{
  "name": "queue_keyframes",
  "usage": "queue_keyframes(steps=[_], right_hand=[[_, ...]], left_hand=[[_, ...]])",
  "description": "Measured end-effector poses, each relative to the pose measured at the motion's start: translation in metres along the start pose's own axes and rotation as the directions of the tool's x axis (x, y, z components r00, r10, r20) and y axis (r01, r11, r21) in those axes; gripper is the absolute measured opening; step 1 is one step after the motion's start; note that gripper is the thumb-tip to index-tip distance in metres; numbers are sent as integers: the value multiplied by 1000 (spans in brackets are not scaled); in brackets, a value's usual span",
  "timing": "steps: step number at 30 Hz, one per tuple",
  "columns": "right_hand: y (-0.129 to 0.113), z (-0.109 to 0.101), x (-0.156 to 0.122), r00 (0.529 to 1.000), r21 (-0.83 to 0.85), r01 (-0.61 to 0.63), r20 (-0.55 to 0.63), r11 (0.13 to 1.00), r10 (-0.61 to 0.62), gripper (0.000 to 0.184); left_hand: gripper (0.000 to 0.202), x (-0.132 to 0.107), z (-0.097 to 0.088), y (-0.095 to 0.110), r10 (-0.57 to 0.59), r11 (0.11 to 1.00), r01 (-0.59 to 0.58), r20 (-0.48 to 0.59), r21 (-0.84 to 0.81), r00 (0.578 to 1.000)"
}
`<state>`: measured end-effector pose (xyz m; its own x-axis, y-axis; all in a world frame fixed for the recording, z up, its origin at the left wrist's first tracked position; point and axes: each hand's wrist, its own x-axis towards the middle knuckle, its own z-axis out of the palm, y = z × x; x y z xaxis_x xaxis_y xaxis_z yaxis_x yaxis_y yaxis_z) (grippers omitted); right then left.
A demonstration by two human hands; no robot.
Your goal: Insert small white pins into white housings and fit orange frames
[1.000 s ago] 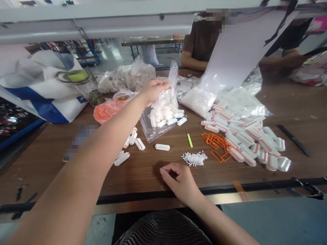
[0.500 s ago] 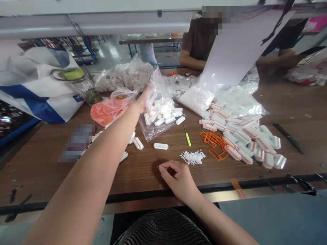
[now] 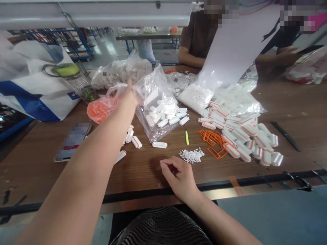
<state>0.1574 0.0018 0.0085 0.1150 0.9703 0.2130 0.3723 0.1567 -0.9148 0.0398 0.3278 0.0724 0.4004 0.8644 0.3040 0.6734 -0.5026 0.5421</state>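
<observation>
My left hand [image 3: 131,94] reaches far over the table between a pinkish-red plastic bag [image 3: 98,110] and a clear bag [image 3: 155,83] of white plastic pieces. Its fingers are blurred, so their grip cannot be told. My right hand [image 3: 178,175] rests near the front edge with fingers curled and thumb meeting the index finger; anything inside is hidden. Just beyond it lie one white plastic casing [image 3: 159,145] and a heap of tiny white pieces [image 3: 192,156]. A thin tool with a lime-green handle [image 3: 187,137] lies behind the heap.
Orange frames [image 3: 213,143] and a pile of white casings with orange edging [image 3: 240,136] lie at right, near a black strip-like tool [image 3: 286,136]. At left are a phone [image 3: 74,141], a green-lidded bottle [image 3: 79,85] and a large bag [image 3: 46,105]. Another person [image 3: 192,44] sits opposite.
My left hand has moved left, away from the clear bag towards the pinkish-red one. The clear bag's top now stands free and spreads wider. My right hand stays in place.
</observation>
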Motion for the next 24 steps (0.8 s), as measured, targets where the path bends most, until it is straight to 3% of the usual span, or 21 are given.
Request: queue_keyframes(steps=[3, 4, 5, 6, 7, 8, 9, 10, 11, 12, 16, 18, 21, 24], right_hand=[[1, 2, -1, 997, -21, 47, -64, 999, -49, 20], [1, 3, -1, 995, -22, 57, -80, 998, -59, 19], [0, 3, -3, 993, -18, 64, -96, 998, -66, 19], [-1, 3, -4, 991, -9, 67, -112, 998, -68, 19], [-3, 2, -6, 990, 3, 68, -127, 998, -67, 19], [-5, -1, -8, 988, 13, 65, -138, 998, -62, 19], [-8, -5, -9, 988, 16, 60, -141, 998, -57, 18], [-11, -13, -9, 990, 5, 57, -133, 998, -56, 18], [-13, -22, -7, 992, -19, 57, -115, 998, -59, 18], [-14, -34, -3, 994, -66, 61, -88, 996, -67, 18], [5, -87, 46, 997, -341, 61, -15, 938, -70, 19], [24, -106, 83, 1000, -529, -4, -21, 848, -8, 19], [50, -115, 134, 993, -718, 97, 111, 690, -24, 32], [59, -108, 161, 969, -713, 209, 244, 669, -43, 37]], left_hand=[[96, -12, -29, 26, -77, 995, 61, -238, -76, 968], [90, -23, -34, 38, -66, 995, 33, -375, -92, 925], [77, -37, -36, 51, 35, 992, -99, -594, -76, 804], [62, -54, -35, 62, 153, 974, -225, -703, -10, 695], [47, -72, -31, 72, 279, 949, -307, -638, 70, 717], [38, -91, -24, 78, 402, 915, -376, -434, 149, 806], [32, -108, -15, 80, 462, 879, -428, -148, 212, 875], [28, -123, -6, 79, 448, 849, -455, 88, 269, 890], [26, -134, 2, 75, 385, 832, -447, 239, 330, 892], [27, -142, 9, 68, 320, 818, -431, 321, 381, 891], [39, -142, 19, 41, 178, 812, -363, 397, 458, 900], [34, -136, 14, 36, 140, 812, -356, 437, 462, 889], [32, -135, 6, 40, 154, 812, -368, 441, 453, 884], [33, -153, 1, 52, 191, 858, -329, 349, 394, 917]])
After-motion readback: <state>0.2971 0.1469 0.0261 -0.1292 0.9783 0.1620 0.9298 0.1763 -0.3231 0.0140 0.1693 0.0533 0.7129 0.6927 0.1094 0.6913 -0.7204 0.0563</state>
